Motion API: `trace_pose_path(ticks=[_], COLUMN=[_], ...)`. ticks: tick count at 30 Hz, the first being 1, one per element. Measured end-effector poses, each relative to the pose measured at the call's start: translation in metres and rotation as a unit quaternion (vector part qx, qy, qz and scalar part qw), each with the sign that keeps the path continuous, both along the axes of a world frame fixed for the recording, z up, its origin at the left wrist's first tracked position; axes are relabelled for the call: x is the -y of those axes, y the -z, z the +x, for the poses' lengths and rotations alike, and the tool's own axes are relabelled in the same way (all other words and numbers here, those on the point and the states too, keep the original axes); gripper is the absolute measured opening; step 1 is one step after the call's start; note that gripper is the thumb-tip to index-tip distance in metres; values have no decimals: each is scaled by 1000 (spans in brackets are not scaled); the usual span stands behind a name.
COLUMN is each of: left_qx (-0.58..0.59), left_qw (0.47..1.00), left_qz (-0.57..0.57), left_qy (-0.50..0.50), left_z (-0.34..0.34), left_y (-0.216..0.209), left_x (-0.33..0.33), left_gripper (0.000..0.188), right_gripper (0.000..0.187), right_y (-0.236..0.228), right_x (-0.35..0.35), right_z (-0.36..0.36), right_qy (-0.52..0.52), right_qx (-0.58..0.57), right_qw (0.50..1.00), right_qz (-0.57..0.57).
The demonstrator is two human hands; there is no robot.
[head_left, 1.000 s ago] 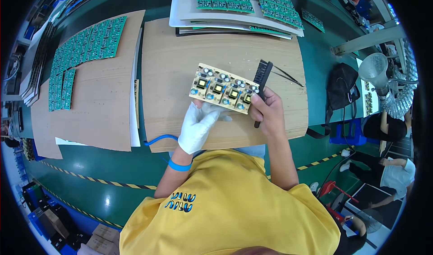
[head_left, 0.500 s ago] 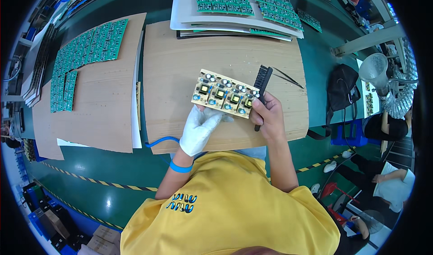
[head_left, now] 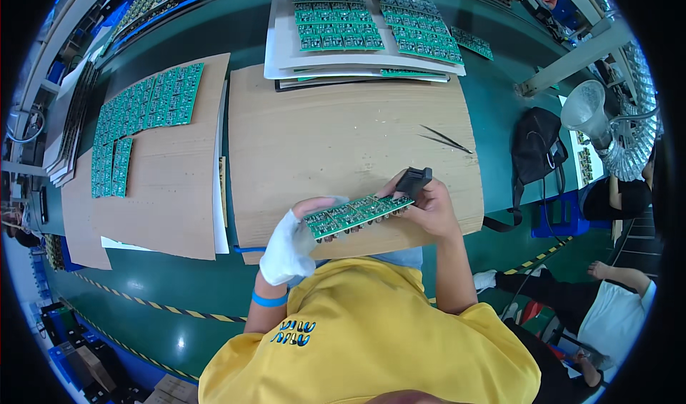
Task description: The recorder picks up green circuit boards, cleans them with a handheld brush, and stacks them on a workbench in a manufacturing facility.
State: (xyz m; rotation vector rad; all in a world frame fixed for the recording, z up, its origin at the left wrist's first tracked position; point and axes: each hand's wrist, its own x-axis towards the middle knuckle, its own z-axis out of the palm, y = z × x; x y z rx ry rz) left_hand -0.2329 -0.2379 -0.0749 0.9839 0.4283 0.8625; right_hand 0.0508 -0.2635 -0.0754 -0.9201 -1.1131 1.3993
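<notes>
Between my hands is a circuit board panel (head_left: 350, 219), tilted with its green soldered face up and its components pointing down. My left hand (head_left: 287, 248), in a white glove with bare fingertips and a blue wrist strap, grips the panel's left end. At the other end my bare right hand (head_left: 434, 209) pinches the panel while also holding a black brush (head_left: 414, 181). The brush sits just above the panel's right corner; its bristles are hard to make out from this angle. Beyond, a pair of tweezers (head_left: 446, 141) lies on the cardboard sheet (head_left: 314, 132).
At the left, another cardboard sheet (head_left: 168, 189) carries several green board panels (head_left: 150, 104). A stack of white sheets (head_left: 279, 53) holding more panels (head_left: 343, 36) is at the far side. To the right are a black bag (head_left: 537, 139) and a clear fume funnel (head_left: 587, 104); people sit beyond.
The panel has been turned over from its component side to its green side and brought nearer to me. The brush has moved with my right hand and now points differently. My view has shifted slightly.
</notes>
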Motion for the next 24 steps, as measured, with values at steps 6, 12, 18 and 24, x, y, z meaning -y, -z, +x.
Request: trace_pose_path(ticks=[6,12,18,24], left_qx=[-262,-416,-617,-760], left_qw=[944,862,584,380], left_qz=[201,292,393,340], left_qy=[-7,4,-351,-402], left_z=[-5,-10,-110,-228], left_y=[-45,-49,-51,-15], left_x=[1,-2,-43,-108], left_gripper=[80,73,69,56], right_gripper=[25,30,22,25], right_y=[-19,-52,-29,-6], right_x=[-15,-20,-31,-108], right_z=[2,-8,67,198], right_qy=[-52,0,260,396], right_qx=[116,204,94,132], right_qw=[986,955,947,908], right_qz=[109,215,163,48])
